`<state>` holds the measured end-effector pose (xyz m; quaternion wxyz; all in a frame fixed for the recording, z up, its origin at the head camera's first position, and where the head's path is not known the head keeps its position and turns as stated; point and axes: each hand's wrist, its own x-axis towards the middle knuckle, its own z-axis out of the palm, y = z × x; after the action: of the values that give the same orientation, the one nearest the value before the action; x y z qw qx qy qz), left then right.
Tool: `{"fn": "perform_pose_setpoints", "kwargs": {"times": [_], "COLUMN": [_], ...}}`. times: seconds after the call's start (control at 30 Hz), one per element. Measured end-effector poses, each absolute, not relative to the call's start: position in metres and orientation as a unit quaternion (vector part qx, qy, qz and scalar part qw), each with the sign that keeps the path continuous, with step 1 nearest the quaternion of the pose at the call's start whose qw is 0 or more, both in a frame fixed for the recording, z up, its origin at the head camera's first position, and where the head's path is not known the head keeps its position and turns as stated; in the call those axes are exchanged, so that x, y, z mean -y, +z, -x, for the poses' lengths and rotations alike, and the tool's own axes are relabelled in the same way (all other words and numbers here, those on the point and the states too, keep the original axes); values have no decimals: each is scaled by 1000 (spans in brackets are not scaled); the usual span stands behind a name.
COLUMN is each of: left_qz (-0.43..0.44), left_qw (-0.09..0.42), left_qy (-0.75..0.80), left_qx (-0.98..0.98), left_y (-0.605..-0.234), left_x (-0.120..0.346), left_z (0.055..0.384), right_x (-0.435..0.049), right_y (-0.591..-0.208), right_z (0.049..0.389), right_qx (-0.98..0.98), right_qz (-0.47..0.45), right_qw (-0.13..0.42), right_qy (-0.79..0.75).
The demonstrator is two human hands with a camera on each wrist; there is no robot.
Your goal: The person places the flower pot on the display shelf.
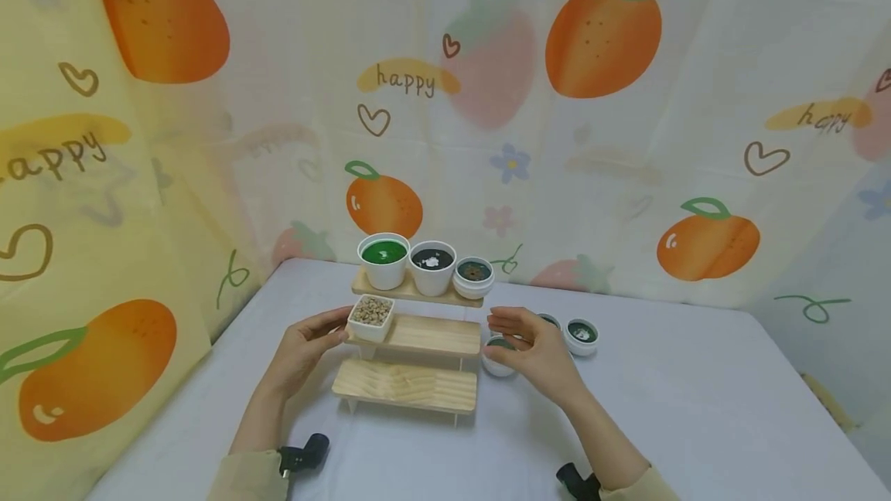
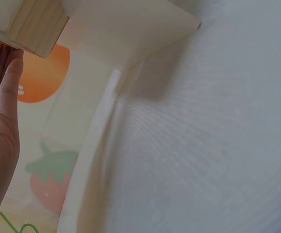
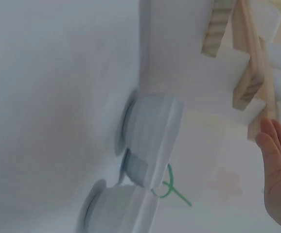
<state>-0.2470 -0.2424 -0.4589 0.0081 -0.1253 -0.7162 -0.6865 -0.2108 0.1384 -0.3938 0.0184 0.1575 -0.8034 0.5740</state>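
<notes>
A white square bowl point(image 1: 371, 331) of pale grains or nuts stands at the left end of the middle wooden shelf point(image 1: 435, 335). My left hand point(image 1: 301, 350) is beside that end, its fingertips at the bowl's left side. In the left wrist view, the left hand's fingers point(image 2: 9, 90) extend up to the board's end point(image 2: 41, 29); whether they touch bowl or board is unclear. Off the shelf's right end, my right hand point(image 1: 546, 360) is raised, holding nothing. The right wrist view shows its extended fingers point(image 3: 272, 150) close to the shelf ends point(image 3: 250, 87).
On the rear shelf point(image 1: 418, 291) stand a green-filled cup point(image 1: 384, 265), a dark-filled cup point(image 1: 433, 269) and a smaller bowl point(image 1: 474, 278). The lower shelf point(image 1: 407, 386) is in front. Small white bowls, including one at the right point(image 1: 582, 339), stand on the white table point(image 1: 696, 393) around the right hand.
</notes>
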Motion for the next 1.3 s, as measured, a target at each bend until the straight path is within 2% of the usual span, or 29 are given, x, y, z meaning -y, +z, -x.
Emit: {"fn": "perform_pose_setpoints", "kwargs": {"times": [0.57, 1.1, 1.3], "left_qz": [131, 126, 128], "left_qw": [7, 6, 5], "left_qy": [-693, -693, -695], "left_qx": [709, 710, 707], "left_y": [-458, -457, -459], "left_x": [242, 243, 243], "left_z": [246, 246, 246], "right_x": [-186, -213, -220], "right_y": [-417, -424, -427], "right_z": [221, 222, 221], "right_qx": [842, 863, 865], "right_qz": [-66, -5, 24], "right_qw": [58, 53, 27], "right_qy": [533, 503, 501]}}
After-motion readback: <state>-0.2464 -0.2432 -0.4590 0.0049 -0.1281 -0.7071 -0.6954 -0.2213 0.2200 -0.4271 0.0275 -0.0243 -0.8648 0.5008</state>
